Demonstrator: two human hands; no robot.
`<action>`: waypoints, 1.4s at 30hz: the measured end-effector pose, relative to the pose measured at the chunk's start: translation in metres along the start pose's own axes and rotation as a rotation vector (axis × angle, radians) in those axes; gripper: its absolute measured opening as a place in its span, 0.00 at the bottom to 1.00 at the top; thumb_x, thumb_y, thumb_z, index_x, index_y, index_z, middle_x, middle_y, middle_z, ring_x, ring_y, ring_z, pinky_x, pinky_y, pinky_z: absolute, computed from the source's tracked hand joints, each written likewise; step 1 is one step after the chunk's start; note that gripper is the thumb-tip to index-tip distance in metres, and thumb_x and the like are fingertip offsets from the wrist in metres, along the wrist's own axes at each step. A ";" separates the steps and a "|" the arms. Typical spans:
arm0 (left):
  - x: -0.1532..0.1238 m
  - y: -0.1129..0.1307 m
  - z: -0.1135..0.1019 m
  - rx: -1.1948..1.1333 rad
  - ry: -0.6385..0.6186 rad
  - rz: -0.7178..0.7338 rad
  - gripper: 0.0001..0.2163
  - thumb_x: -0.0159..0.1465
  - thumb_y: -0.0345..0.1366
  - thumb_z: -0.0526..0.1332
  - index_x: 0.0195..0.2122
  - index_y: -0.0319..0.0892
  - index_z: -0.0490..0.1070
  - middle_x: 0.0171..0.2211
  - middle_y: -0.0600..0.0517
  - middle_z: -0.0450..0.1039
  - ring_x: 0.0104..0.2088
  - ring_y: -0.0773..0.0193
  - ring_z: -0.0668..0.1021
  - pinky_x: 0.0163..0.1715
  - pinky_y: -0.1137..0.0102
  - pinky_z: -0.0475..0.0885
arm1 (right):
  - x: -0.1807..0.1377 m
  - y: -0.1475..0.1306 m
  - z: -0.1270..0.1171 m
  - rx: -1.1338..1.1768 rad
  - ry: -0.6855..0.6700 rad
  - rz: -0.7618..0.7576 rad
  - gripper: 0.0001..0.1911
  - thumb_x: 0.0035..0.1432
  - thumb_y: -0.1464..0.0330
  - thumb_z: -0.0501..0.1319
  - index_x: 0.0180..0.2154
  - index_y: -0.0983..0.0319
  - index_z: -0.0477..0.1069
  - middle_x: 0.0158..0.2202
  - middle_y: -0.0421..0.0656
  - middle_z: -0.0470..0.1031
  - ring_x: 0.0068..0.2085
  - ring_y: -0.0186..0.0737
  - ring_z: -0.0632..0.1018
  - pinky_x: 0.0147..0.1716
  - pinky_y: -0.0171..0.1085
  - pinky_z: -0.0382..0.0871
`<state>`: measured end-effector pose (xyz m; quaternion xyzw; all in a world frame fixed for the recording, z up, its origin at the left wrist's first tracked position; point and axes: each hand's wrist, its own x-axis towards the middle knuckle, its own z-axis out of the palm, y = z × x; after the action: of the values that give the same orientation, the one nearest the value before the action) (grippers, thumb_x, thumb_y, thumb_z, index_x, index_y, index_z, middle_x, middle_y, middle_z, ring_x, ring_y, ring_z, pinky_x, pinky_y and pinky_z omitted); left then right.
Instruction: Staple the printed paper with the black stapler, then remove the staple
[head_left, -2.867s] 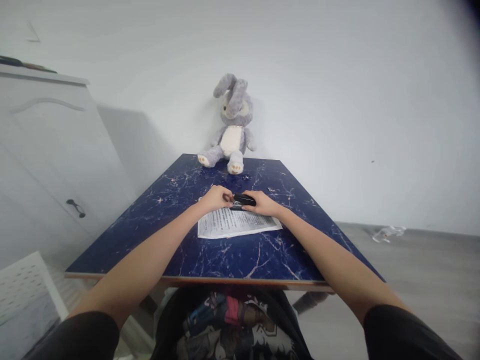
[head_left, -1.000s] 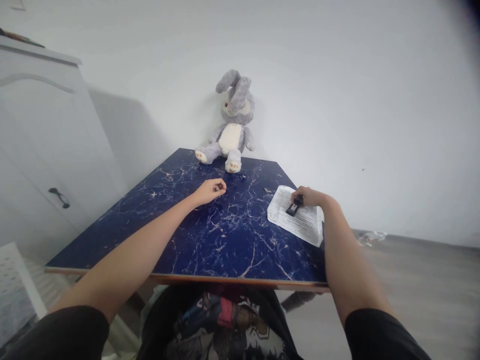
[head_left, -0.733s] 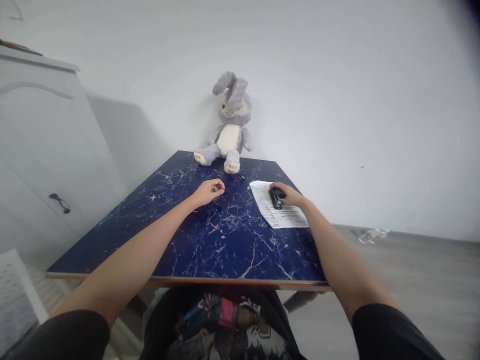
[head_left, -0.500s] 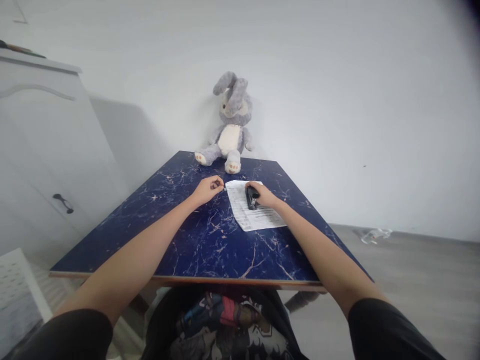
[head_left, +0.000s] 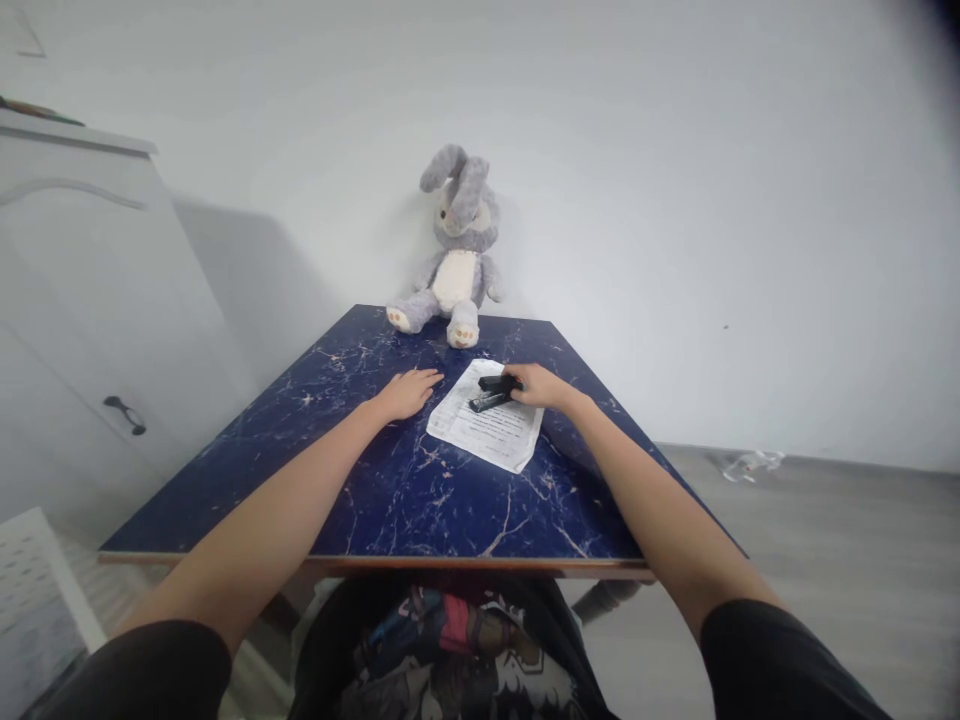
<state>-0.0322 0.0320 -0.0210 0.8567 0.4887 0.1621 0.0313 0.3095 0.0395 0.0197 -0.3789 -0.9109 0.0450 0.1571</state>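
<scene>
My right hand (head_left: 534, 385) is closed around the rear of a black stapler (head_left: 491, 400), whose jaws point left and stand apart. Beneath the stapler lies a white printed sheet of paper (head_left: 480, 435), turned at an angle on the blue marbled table (head_left: 420, 510). Just left of the sheet, my left hand (head_left: 409, 393) rests palm down on the tabletop with its fingers stretched out. Nothing shows in it.
A grey plush rabbit (head_left: 457, 250) sits at the table's far edge against the white wall (head_left: 637, 200). To the left stands a white cabinet (head_left: 67, 260) with a dark handle. A clear plastic item (head_left: 752, 465) lies on the floor at right.
The sheet has turned and shifted left. My right hand has swung the stapler from pointing towards me to pointing left. My left hand has gone from pinched fingers to lying flat.
</scene>
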 end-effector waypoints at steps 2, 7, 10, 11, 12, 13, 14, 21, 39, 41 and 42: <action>0.000 0.001 -0.002 0.078 -0.057 -0.019 0.22 0.73 0.38 0.49 0.66 0.50 0.69 0.69 0.48 0.64 0.67 0.48 0.67 0.66 0.48 0.62 | -0.007 -0.002 -0.009 0.009 -0.104 0.054 0.15 0.55 0.69 0.60 0.45 0.62 0.72 0.32 0.43 0.76 0.31 0.42 0.74 0.34 0.37 0.64; -0.002 -0.003 -0.015 0.200 -0.010 -0.136 0.20 0.71 0.35 0.51 0.59 0.51 0.76 0.63 0.47 0.72 0.60 0.47 0.74 0.60 0.51 0.69 | -0.013 -0.018 -0.023 -0.042 -0.211 0.089 0.17 0.58 0.57 0.65 0.45 0.61 0.74 0.33 0.44 0.78 0.33 0.43 0.76 0.32 0.36 0.61; -0.003 -0.014 -0.022 0.227 0.038 -0.249 0.17 0.69 0.37 0.56 0.54 0.47 0.80 0.56 0.42 0.77 0.56 0.44 0.77 0.56 0.51 0.72 | -0.009 -0.045 -0.021 -0.159 -0.232 0.173 0.19 0.56 0.55 0.67 0.43 0.61 0.77 0.35 0.48 0.81 0.35 0.47 0.78 0.31 0.38 0.62; -0.003 -0.017 -0.024 0.224 0.045 -0.274 0.16 0.68 0.37 0.58 0.52 0.46 0.81 0.54 0.41 0.78 0.54 0.44 0.78 0.55 0.52 0.73 | -0.007 -0.057 -0.018 -0.198 -0.221 0.200 0.19 0.56 0.55 0.67 0.42 0.62 0.78 0.36 0.50 0.81 0.35 0.49 0.79 0.31 0.38 0.62; -0.003 -0.021 -0.025 0.214 0.050 -0.294 0.14 0.67 0.36 0.59 0.49 0.46 0.82 0.51 0.42 0.79 0.52 0.45 0.79 0.53 0.54 0.74 | -0.005 -0.069 -0.014 -0.231 -0.200 0.221 0.18 0.57 0.55 0.67 0.42 0.62 0.78 0.37 0.51 0.81 0.36 0.50 0.79 0.31 0.39 0.63; -0.003 -0.025 -0.026 0.199 0.055 -0.309 0.13 0.66 0.34 0.60 0.47 0.46 0.83 0.49 0.43 0.80 0.50 0.47 0.80 0.52 0.57 0.75 | -0.003 -0.082 -0.010 -0.253 -0.178 0.234 0.18 0.57 0.55 0.67 0.41 0.63 0.79 0.37 0.52 0.82 0.36 0.51 0.80 0.32 0.39 0.64; -0.003 -0.028 -0.026 0.181 0.059 -0.320 0.12 0.65 0.33 0.61 0.45 0.46 0.83 0.47 0.44 0.81 0.49 0.49 0.81 0.51 0.60 0.75 | -0.001 -0.093 -0.006 -0.264 -0.157 0.239 0.18 0.58 0.55 0.67 0.40 0.63 0.79 0.37 0.52 0.82 0.37 0.52 0.81 0.33 0.39 0.65; -0.003 -0.028 -0.031 0.154 0.175 -0.313 0.16 0.62 0.23 0.57 0.44 0.42 0.82 0.45 0.43 0.81 0.47 0.51 0.81 0.51 0.62 0.75 | 0.006 -0.123 0.013 -0.238 -0.029 0.235 0.17 0.61 0.55 0.65 0.43 0.61 0.78 0.36 0.51 0.81 0.35 0.49 0.80 0.34 0.38 0.66; -0.001 0.029 0.002 -0.083 -0.068 0.188 0.18 0.65 0.28 0.56 0.56 0.45 0.73 0.57 0.45 0.71 0.58 0.50 0.71 0.61 0.53 0.65 | -0.032 -0.002 -0.041 0.368 -0.098 0.103 0.19 0.49 0.60 0.71 0.24 0.60 0.62 0.24 0.35 0.61 0.29 0.35 0.64 0.32 0.37 0.54; -0.002 0.030 0.003 -0.070 -0.066 0.157 0.18 0.67 0.30 0.54 0.57 0.45 0.72 0.58 0.45 0.71 0.58 0.49 0.71 0.61 0.51 0.64 | -0.042 0.019 -0.043 0.452 -0.075 0.153 0.20 0.48 0.60 0.71 0.25 0.60 0.60 0.25 0.35 0.61 0.30 0.36 0.65 0.33 0.37 0.55; -0.002 0.032 0.005 -0.064 -0.061 0.151 0.18 0.69 0.32 0.54 0.58 0.46 0.71 0.58 0.45 0.71 0.59 0.49 0.71 0.62 0.50 0.63 | -0.048 0.028 -0.042 0.495 -0.063 0.181 0.21 0.47 0.60 0.72 0.25 0.60 0.59 0.25 0.35 0.61 0.31 0.36 0.65 0.33 0.37 0.55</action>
<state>-0.0058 0.0140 -0.0196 0.8942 0.4160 0.1535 0.0611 0.3733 0.0241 0.0422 -0.4073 -0.8391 0.2918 0.2119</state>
